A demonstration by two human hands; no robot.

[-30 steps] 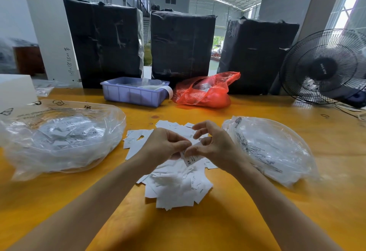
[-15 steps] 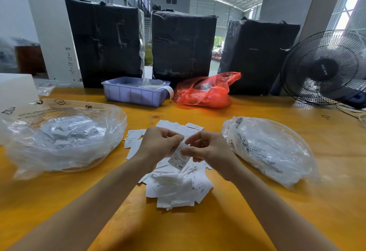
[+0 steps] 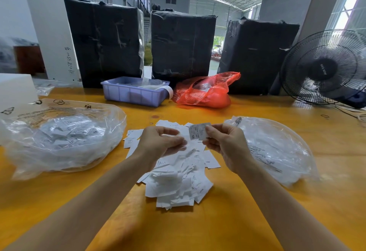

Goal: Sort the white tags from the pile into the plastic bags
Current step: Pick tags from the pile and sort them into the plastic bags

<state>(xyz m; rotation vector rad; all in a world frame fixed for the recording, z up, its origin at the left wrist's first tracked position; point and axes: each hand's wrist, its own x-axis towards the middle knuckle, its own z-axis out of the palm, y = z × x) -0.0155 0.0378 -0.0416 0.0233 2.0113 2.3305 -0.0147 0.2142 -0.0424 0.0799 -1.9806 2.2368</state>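
A pile of white tags (image 3: 176, 183) lies on the yellow table (image 3: 221, 225) right in front of me. A clear plastic bag (image 3: 59, 143) holding several tags sits to its left. Another clear bag (image 3: 277, 151) lies to its right. My right hand (image 3: 224, 143) pinches one printed white tag (image 3: 198, 131), raised above the pile. My left hand (image 3: 158, 143) hovers over the pile beside it, its fingers loosely curled and its thumb apart from them, with nothing plainly held.
At the back of the table stand a blue plastic bin (image 3: 134, 94), a red plastic bag (image 3: 204, 95) and three black wrapped bundles (image 3: 107, 42). A black fan (image 3: 324, 68) stands at the right rear. A white box (image 3: 13, 90) is at the far left.
Both hands pinched one tag over the pile before. Now the right hand alone holds it, lifted up and to the right, and the left hand has let go.
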